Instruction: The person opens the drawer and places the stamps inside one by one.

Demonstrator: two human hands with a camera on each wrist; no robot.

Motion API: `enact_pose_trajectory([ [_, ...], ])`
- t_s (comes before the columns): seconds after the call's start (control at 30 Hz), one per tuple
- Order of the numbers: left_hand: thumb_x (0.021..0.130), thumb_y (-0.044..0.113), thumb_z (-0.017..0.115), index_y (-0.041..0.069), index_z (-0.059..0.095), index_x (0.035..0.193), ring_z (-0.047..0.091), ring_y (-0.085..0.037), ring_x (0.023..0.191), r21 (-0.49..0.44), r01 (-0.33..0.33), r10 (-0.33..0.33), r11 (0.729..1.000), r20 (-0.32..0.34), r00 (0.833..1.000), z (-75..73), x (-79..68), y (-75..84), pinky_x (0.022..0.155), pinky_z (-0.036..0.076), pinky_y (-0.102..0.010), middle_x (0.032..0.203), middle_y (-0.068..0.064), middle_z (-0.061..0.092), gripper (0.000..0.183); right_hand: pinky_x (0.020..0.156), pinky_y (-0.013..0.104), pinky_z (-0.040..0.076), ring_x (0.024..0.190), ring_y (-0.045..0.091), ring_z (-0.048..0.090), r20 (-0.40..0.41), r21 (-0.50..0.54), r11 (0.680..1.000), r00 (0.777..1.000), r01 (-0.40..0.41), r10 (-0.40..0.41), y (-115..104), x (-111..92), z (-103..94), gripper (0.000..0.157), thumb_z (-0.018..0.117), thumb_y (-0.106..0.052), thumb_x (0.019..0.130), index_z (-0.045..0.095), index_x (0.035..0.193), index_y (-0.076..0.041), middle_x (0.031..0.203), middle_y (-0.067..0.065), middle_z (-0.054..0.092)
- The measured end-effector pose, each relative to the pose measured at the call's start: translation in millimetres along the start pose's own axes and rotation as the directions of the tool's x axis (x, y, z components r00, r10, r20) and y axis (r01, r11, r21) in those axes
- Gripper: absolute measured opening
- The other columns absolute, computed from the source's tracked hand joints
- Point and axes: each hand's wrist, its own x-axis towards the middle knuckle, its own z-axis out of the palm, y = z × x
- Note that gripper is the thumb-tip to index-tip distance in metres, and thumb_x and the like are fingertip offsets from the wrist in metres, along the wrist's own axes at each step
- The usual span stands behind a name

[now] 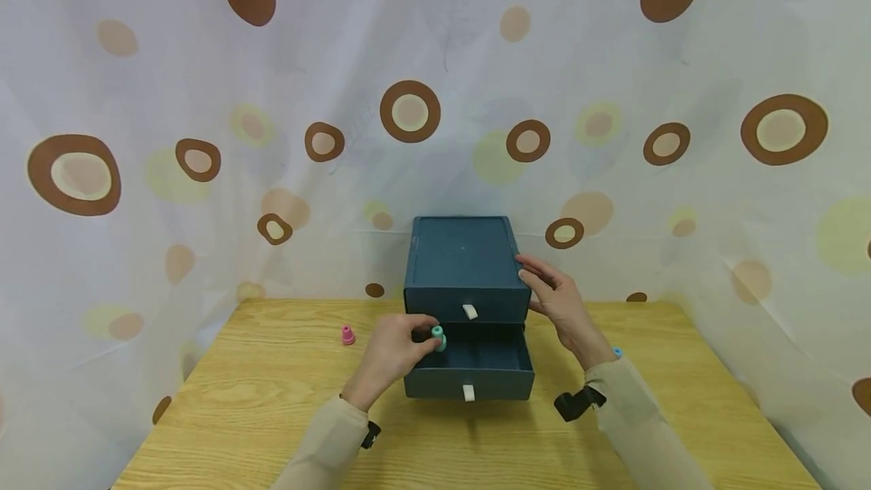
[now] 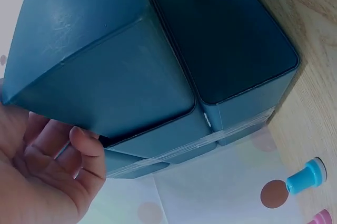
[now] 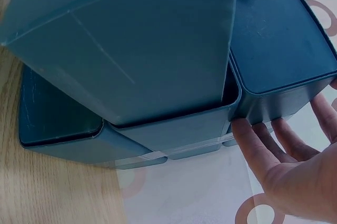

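Note:
A dark blue drawer cabinet (image 1: 459,252) stands at the table's back, its middle drawer (image 1: 469,384) pulled out. My left hand (image 1: 395,350) pinches a small mint-green stepped peg (image 1: 438,339) between thumb and fingers, over the left part of that drawer. In the left wrist view the left hand (image 2: 50,166) is beside the drawer's side wall, its fingers curled, and the peg is hidden. My right hand (image 1: 561,308) rests its fingertips against the cabinet's right side. The right wrist view shows the right hand's fingers (image 3: 258,148) extended along the upper drawer's side.
A pink peg (image 1: 348,335) stands on the wooden table (image 1: 272,399), left of the cabinet. Near it in the left wrist view is a blue peg (image 2: 307,175). Another blue piece (image 1: 617,351) shows partly behind the right sleeve. A patterned curtain (image 1: 463,44) hangs behind.

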Motion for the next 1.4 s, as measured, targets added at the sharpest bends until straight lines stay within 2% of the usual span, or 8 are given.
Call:
enact_pose_trajectory([
  [0.27,0.084,0.022,0.078,0.011,0.077,0.099,0.070,-0.010,0.081,0.038,-0.007,0.003,0.999,0.092,0.996,0.2,5.7,-0.4,0.071,0.056,-0.025,0.092,0.001,0.075,0.018,0.108,0.060,0.036,0.146,0.034,0.029,-0.001,0.000,1.000,1.000,-0.008,0.008,1,-1,0.4,0.058,0.055,-0.040,0.100,0.042,0.150,-0.014,0.156,0.013,0.033],
  [0.47,0.083,0.021,0.079,0.011,0.077,0.096,0.070,-0.008,0.076,0.078,-0.019,0.009,0.997,0.130,0.991,-0.7,11.1,-0.1,0.066,0.054,-0.023,0.088,0.001,0.076,0.017,0.108,0.061,0.036,0.146,0.034,0.028,-0.005,0.005,1.000,1.000,-0.012,0.012,1,0,0.9,0.057,0.055,-0.040,0.100,0.042,0.149,-0.014,0.156,0.013,0.034],
  [0.77,0.082,0.022,0.080,0.011,0.078,0.096,0.070,-0.008,0.077,0.119,-0.006,-0.010,0.993,0.135,0.991,-0.2,12.1,2.5,0.065,0.053,-0.022,0.088,0.002,0.076,0.018,0.109,0.061,0.035,0.146,0.034,0.029,-0.005,0.010,1.000,1.000,-0.013,0.013,1,1,0.9,0.057,0.055,-0.039,0.100,0.042,0.149,-0.014,0.156,0.013,0.034],
  [1.03,0.083,0.020,0.079,0.007,0.077,0.104,0.071,-0.011,0.079,0.096,-0.033,0.021,0.995,0.128,0.992,-1.5,9.2,1.5,0.070,0.056,-0.025,0.095,-0.003,0.076,0.025,0.109,0.061,0.036,0.146,0.034,0.029,-0.003,0.005,1.000,1.000,-0.012,0.012,0,0,1.0,0.057,0.055,-0.040,0.100,0.042,0.149,-0.015,0.156,0.013,0.034],
  [1.4,0.086,0.016,0.076,0.007,0.077,0.103,0.071,-0.012,0.082,0.078,-0.062,0.054,0.995,0.108,0.993,-9.8,7.1,-1.7,0.072,0.056,-0.026,0.096,-0.003,0.076,0.019,0.108,0.060,0.037,0.145,0.034,0.030,-0.004,-0.003,1.000,1.000,-0.003,0.003,0,0,0.5,0.056,0.054,-0.040,0.100,0.042,0.149,-0.014,0.156,0.014,0.033],
])
